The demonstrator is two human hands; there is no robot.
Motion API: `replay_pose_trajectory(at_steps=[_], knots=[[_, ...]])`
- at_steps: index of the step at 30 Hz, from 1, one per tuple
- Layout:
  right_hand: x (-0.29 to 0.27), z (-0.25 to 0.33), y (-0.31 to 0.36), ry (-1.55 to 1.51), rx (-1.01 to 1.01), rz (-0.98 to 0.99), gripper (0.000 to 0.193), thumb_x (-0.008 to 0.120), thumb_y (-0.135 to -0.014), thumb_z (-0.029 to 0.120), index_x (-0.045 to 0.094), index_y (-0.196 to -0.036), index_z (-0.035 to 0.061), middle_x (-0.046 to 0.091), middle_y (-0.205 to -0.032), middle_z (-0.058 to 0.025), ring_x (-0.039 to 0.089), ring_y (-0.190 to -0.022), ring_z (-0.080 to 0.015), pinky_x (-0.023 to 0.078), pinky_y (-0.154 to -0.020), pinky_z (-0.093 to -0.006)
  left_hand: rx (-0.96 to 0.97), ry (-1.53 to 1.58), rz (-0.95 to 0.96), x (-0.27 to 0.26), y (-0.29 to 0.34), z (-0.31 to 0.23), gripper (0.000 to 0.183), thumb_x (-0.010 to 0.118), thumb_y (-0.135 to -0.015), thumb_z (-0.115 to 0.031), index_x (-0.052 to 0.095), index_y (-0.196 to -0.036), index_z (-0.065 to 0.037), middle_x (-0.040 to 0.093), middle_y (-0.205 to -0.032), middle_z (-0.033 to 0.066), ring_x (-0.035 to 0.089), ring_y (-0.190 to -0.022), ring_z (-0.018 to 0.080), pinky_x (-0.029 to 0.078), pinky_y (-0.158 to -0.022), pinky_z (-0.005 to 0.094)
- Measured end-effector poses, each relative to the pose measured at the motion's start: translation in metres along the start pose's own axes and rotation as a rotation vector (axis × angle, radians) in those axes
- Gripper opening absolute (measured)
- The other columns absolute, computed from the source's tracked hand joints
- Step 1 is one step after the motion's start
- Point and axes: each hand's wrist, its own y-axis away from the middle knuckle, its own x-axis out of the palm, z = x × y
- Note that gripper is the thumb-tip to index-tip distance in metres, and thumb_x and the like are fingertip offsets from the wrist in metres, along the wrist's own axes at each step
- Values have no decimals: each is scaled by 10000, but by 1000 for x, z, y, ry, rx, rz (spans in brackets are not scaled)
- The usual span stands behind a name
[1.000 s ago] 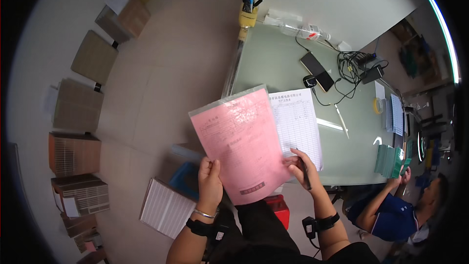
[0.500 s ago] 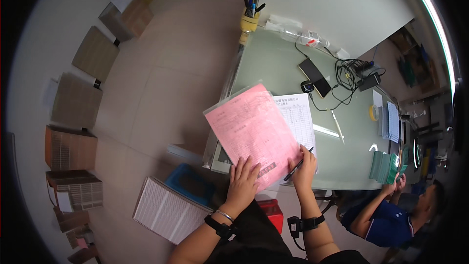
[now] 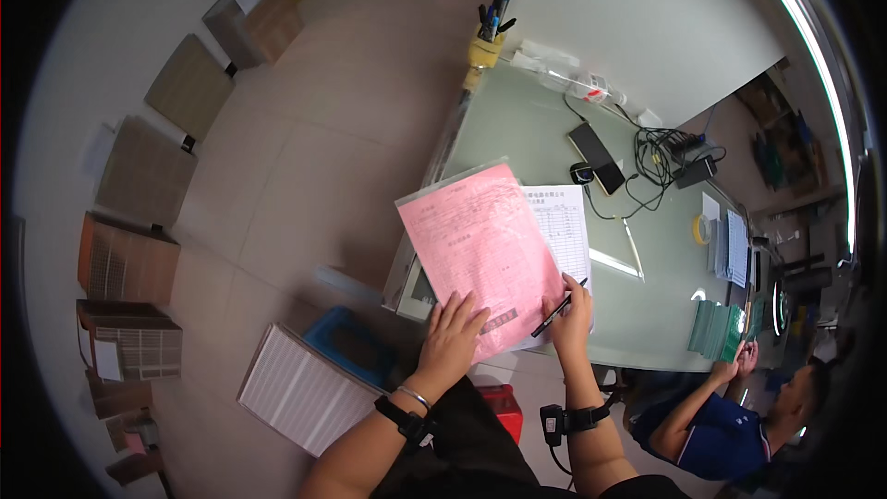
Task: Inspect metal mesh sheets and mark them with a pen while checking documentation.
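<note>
A pink printed form in a clear plastic sleeve [image 3: 480, 249] lies at an angle at the table's near left corner. My left hand [image 3: 451, 344] rests flat on its lower left part, fingers spread. At its lower right edge is my right hand [image 3: 571, 319], closed on a black pen [image 3: 557, 309] that slants across the fingers; this hand also touches the sleeve's edge. Partly under the sleeve, a white printed sheet with a table [image 3: 571, 240] shows to the right.
On the glass-topped table [image 3: 517, 129] are a phone [image 3: 596, 157], tangled black cables [image 3: 661, 152], a white pen-like stick [image 3: 633, 238] and a tape roll [image 3: 701, 229]. A co-worker [image 3: 711, 434] at right handles green boards [image 3: 716, 331]. A blue stool [image 3: 346, 346] and a box [image 3: 309, 388] stand left.
The whole view has shifted slightly. Both hands stay on the sleeve in nearly the same places, and the pen is still in my right hand.
</note>
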Motion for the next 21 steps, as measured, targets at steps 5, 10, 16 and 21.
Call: replay_pose_trajectory(at_steps=[5, 10, 16, 21], knots=[[2, -7, 0, 8, -37, -3, 507, 721, -675, 60, 561, -1156, 79, 567, -1019, -150, 512, -940, -332, 404, -857, -405, 0, -17, 15, -3, 0, -2, 500, 619, -789, -142, 512, -1277, -141, 355, -1418, 116, 288, -1331, 309, 209, -1094, 450], [7, 0, 0, -20, -170, -89, 450, 702, -689, 49, 572, -1119, 75, 574, -1058, -154, 514, -982, -342, 400, -857, -419, -6, -9, 31, -3, 0, -2, 519, 629, -782, -144, 503, -1286, -142, 345, -1425, 115, 275, -1338, 311, 202, -1096, 452], [6, 3, 1, 72, -168, -117, 416, 693, -703, 52, 577, -1102, 75, 572, -1112, -151, 518, -1017, -337, 388, -870, -425, -15, -4, 26, -1, 0, -2, 524, 636, -777, -144, 505, -1284, -145, 346, -1424, 115, 280, -1334, 318, 206, -1095, 463], [6, 6, 2, 158, -215, -145, 390, 674, -720, 57, 579, -1097, 85, 575, -1111, -121, 522, -1013, -318, 382, -865, -409, -15, -8, 24, 0, 0, -2, 519, 634, -777, -142, 509, -1281, -147, 347, -1423, 115, 286, -1331, 320, 211, -1094, 464]])
